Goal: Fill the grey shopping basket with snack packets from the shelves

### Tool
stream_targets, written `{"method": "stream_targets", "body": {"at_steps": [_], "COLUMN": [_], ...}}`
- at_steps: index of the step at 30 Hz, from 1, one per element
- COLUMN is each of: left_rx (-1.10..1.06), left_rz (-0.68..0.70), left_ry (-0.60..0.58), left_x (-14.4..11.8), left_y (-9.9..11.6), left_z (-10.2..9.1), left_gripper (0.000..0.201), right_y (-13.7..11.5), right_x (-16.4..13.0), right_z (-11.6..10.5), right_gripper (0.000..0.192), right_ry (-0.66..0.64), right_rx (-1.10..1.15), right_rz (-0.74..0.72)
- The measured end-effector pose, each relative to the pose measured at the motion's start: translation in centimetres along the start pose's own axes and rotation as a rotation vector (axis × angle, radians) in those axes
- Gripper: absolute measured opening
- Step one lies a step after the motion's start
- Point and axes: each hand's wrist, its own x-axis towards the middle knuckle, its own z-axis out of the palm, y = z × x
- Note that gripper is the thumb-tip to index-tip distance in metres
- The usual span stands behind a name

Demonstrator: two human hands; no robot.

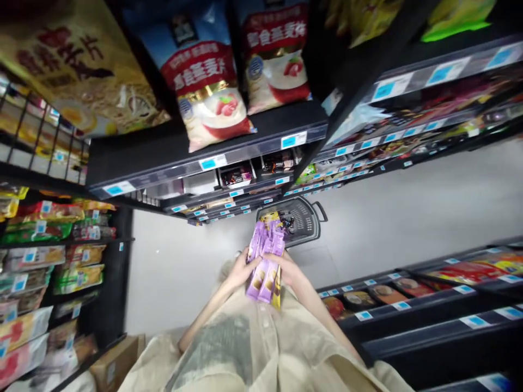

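Both of my hands hold a bundle of purple snack packets [265, 260] in front of my chest, with a yellow packet at its right edge. My left hand [241, 270] grips the bundle from the left side. My right hand [289, 268] closes on it from the right. A dark grey shopping basket [304, 216] stands on the floor just beyond the packets, with a few items inside.
Dark store shelves with blue price tags surround me: large cereal bags [206, 90] above, snack packs [44, 256] at left, trays of goods [408, 291] at right. A cardboard box [116, 362] sits at lower left. A pale grey floor [408, 212] runs down the aisle.
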Motion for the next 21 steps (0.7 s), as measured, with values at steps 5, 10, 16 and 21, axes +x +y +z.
{"method": "stream_targets", "body": {"at_steps": [5,10,16,21], "left_rx": [-0.2,-0.5,-0.675,-0.597], "left_rz": [-0.06,-0.156,-0.174,-0.118], "left_ry": [-0.034,0.013,0.079,0.156], "left_x": [-4.7,-7.5,-8.6,-8.7], "left_y": [-2.5,-4.4,-4.8,-4.4], "left_z": [-6.1,-7.8,-7.6,-6.5], "left_gripper": [0.062,0.061,0.052,0.058], "right_y": [5.4,8.6,8.4,7.4], "right_x": [-1.7,-2.6,-3.3,-3.2], "right_z": [3.4,5.0,5.1,4.1], "right_gripper": [0.061,0.053,0.041,0.031], "right_ry": [-0.027,0.031,0.026,-0.013], "right_rx": [0.011,0.03,0.072,0.07], "right_rz": [0.089,0.106,0.235,0.286]}}
